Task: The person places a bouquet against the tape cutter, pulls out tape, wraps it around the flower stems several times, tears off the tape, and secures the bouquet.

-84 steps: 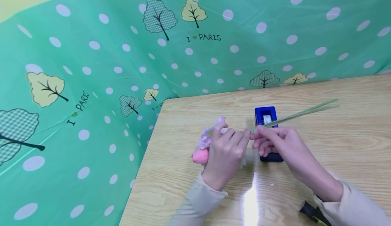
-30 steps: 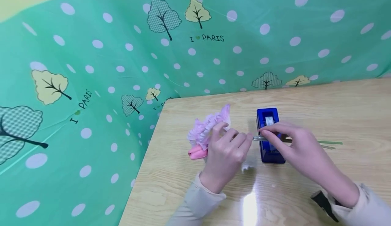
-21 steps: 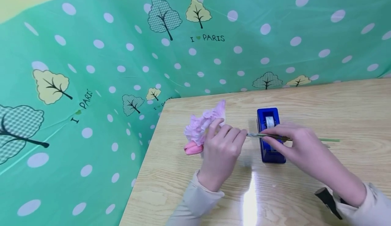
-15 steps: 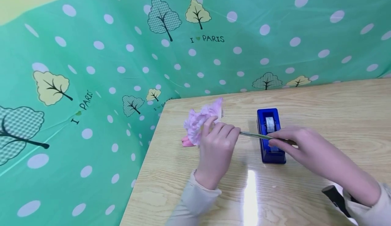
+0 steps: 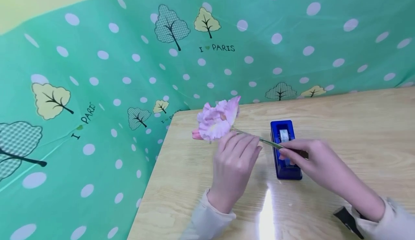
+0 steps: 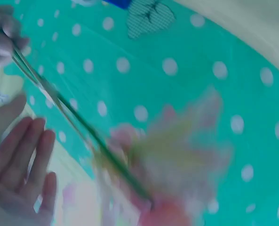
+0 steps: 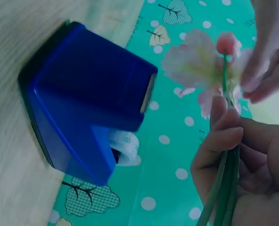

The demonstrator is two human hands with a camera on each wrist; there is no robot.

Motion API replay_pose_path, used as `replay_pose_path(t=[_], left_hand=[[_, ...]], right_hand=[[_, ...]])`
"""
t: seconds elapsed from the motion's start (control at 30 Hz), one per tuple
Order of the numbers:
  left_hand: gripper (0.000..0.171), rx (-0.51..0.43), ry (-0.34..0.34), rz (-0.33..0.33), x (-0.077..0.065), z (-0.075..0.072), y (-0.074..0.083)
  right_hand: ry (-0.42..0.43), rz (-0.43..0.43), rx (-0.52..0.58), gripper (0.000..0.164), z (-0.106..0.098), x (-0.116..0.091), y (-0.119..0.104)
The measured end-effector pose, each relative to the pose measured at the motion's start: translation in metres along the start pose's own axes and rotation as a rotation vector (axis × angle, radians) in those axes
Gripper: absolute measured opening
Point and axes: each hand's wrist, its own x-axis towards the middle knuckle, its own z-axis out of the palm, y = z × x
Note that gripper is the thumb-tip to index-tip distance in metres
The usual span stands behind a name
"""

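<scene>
My right hand (image 5: 311, 157) grips a small bunch of flowers by its green stems (image 7: 228, 183). The bunch has frilly lilac-pink blooms (image 5: 216, 120) and a pink bud (image 5: 197, 134), and it points up and left in the head view. Something clear and shiny, like tape, shows on the stems just under the blooms in the right wrist view. My left hand (image 5: 231, 168) is beside the stems below the blooms. In the left wrist view its fingers (image 6: 21, 155) are spread and hold nothing, apart from the stems.
A blue tape dispenser (image 5: 286, 171) with a roll of clear tape (image 7: 124, 147) stands on the wooden table (image 5: 356, 124), under the stems and right fingers. A green dotted cloth (image 5: 129, 67) hangs behind and to the left. A black strap (image 5: 348, 221) is at my right cuff.
The left fingers have come off the stems they held. The bunch, in the right hand, has lifted so its blooms sit higher and show more fully. The stem ends have moved out of sight.
</scene>
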Motion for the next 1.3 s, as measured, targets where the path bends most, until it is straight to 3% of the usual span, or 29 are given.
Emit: replay_pose_path(t=[0.07, 0.1, 0.17, 0.2, 0.3, 0.37, 0.43, 0.53, 0.77, 0.97, 1.07, 1.3], left_hand=[[0.008, -0.069, 0.042, -0.034, -0.001, 0.001, 0.006], [0.007, -0.118, 0.029, -0.075, -0.002, 0.001, 0.009], [0.011, -0.309, -0.082, -0.216, -0.004, 0.003, 0.013], [0.014, -0.441, -0.161, -0.321, -0.004, 0.005, 0.014], [0.022, -0.877, -0.348, -0.727, -0.004, 0.008, 0.012], [0.023, -1.122, -0.366, -0.956, -0.004, 0.011, 0.009], [0.021, -1.266, -0.352, -1.074, -0.004, 0.013, 0.006], [0.019, -1.376, -0.319, -1.120, -0.004, 0.017, 0.004], [0.023, -1.364, -0.293, -1.135, -0.006, 0.021, 0.001], [0.032, -1.529, -0.295, -1.199, -0.009, 0.020, -0.009], [0.035, -1.542, -0.291, -1.223, -0.009, 0.019, -0.014], [0.030, -1.512, -0.299, -1.234, -0.010, 0.016, -0.020]], right_hand=[[0.012, 0.030, 0.047, 0.013, 0.002, 0.000, -0.002], [0.013, 0.047, 0.072, 0.013, 0.003, -0.001, -0.003], [0.009, 0.080, 0.120, 0.016, 0.004, -0.001, -0.005], [0.011, 0.084, 0.141, 0.016, 0.005, -0.001, -0.006], [-0.009, 0.096, 0.198, 0.015, 0.008, -0.001, -0.009], [-0.035, 0.112, 0.238, 0.015, 0.011, -0.001, -0.012], [-0.061, 0.134, 0.268, 0.016, 0.014, -0.002, -0.014], [-0.090, 0.156, 0.306, 0.016, 0.016, -0.002, -0.015], [-0.102, 0.144, 0.338, 0.018, 0.022, -0.003, -0.017], [-0.082, 0.091, 0.355, 0.024, 0.034, -0.003, -0.023], [-0.080, 0.068, 0.362, 0.025, 0.044, -0.002, -0.026], [-0.115, 0.138, 0.363, 0.023, 0.056, 0.003, -0.032]])
